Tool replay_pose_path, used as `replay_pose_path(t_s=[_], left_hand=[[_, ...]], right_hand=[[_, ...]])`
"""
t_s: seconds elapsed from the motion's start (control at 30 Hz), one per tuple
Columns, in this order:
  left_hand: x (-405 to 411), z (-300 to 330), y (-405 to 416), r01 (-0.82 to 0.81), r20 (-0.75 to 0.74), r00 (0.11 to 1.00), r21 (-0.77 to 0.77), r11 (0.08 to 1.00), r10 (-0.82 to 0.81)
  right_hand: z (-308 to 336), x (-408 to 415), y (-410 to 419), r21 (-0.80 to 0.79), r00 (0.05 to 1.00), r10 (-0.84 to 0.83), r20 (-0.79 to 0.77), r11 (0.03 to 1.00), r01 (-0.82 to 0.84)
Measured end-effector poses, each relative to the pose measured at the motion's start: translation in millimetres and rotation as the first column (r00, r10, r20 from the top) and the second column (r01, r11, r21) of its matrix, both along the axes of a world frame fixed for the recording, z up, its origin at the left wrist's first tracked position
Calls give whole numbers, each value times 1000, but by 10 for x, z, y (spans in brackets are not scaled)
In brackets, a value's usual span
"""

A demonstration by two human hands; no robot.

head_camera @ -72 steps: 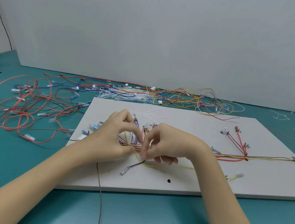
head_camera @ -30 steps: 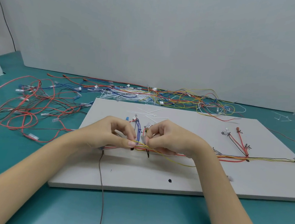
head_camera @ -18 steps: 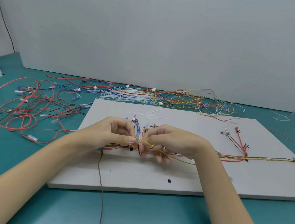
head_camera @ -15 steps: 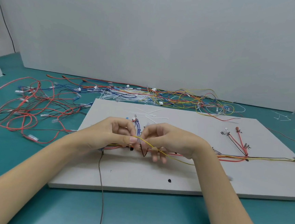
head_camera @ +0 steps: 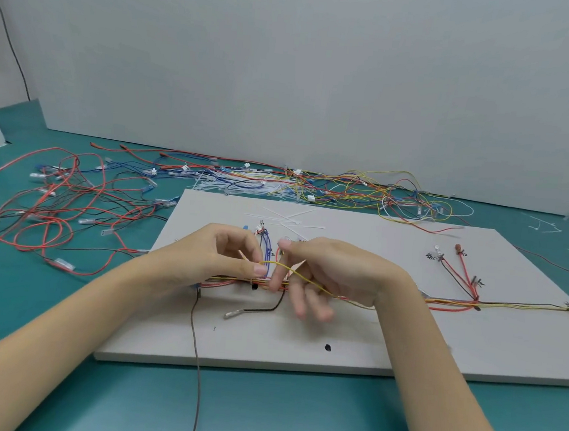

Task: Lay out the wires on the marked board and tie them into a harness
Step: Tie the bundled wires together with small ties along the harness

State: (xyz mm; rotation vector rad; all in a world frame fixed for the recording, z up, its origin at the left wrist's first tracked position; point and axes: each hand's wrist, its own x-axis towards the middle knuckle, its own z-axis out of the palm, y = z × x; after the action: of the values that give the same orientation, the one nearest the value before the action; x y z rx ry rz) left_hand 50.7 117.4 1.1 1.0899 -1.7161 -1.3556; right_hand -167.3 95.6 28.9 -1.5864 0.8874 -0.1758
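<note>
Since half a second ago, a black wire point(head_camera: 261, 308) with a metal terminal has dropped free below the bundle and now lies bent on the board point(head_camera: 386, 334), and the right hand's lower fingers have uncurled.

That white board sits on the teal worktop point(head_camera: 293, 415); heaps of loose red wires point(head_camera: 53, 209) lie left of it, and a tangle of yellow, blue and white ones runs behind it. Across the board's middle runs the harness bundle point(head_camera: 509, 305), with red branches point(head_camera: 460, 278) splitting off toward its right end. A few white cable ties point(head_camera: 289, 217) lie on the board behind the hands.

One risk, as I judge it: the freed black wire could stray off its marked route and be left out of the tie, since nothing holds it now. The slack yellow wire point(head_camera: 308, 279) could also slip from so light a pinch.

The left hand point(head_camera: 217, 261) is curled, thumb and forefinger pinching the yellow wire just above the bundle. The right hand point(head_camera: 333, 274) pinches near the upright blue wires point(head_camera: 266, 251), whether on a wire I cannot tell, its other fingers hanging spread over the bundle.
</note>
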Motion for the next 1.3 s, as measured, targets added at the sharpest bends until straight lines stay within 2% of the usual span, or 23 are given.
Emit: replay_pose_path(t_s=[0.13,0.27,0.43,0.6,0.73,0.93,1.13,1.2,1.3], left_hand=[[73,51,5,-9,15,1000,-12,1000,9],[290,176,-60,-71,127,989,-69,995,80],[480,188,-103,-75,325,940,-86,993,99],[482,117,-124,0,454,891,-75,997,34],[467,97,-105,17,510,860,-68,998,20],[379,50,-95,-22,552,829,-121,992,86],[354,45,-109,-31,586,802,-155,987,117],[344,33,-103,-46,582,802,-167,985,136],[327,17,-103,-74,579,791,-228,971,196]], right_hand=[[61,-187,-55,-162,1000,-8,8,987,9],[118,-370,-76,-204,998,-65,-5,977,63],[90,-452,-65,-312,938,-121,-323,950,15],[113,-430,-72,-302,894,-253,-370,943,141],[100,-424,-50,-297,853,-273,-445,943,147],[33,-417,-80,-341,825,-349,-445,918,204],[-3,-483,-87,-555,746,-478,-464,813,177],[-12,-481,-81,-607,760,-482,-435,781,147],[-24,-446,-81,-603,815,-428,-391,788,125]])
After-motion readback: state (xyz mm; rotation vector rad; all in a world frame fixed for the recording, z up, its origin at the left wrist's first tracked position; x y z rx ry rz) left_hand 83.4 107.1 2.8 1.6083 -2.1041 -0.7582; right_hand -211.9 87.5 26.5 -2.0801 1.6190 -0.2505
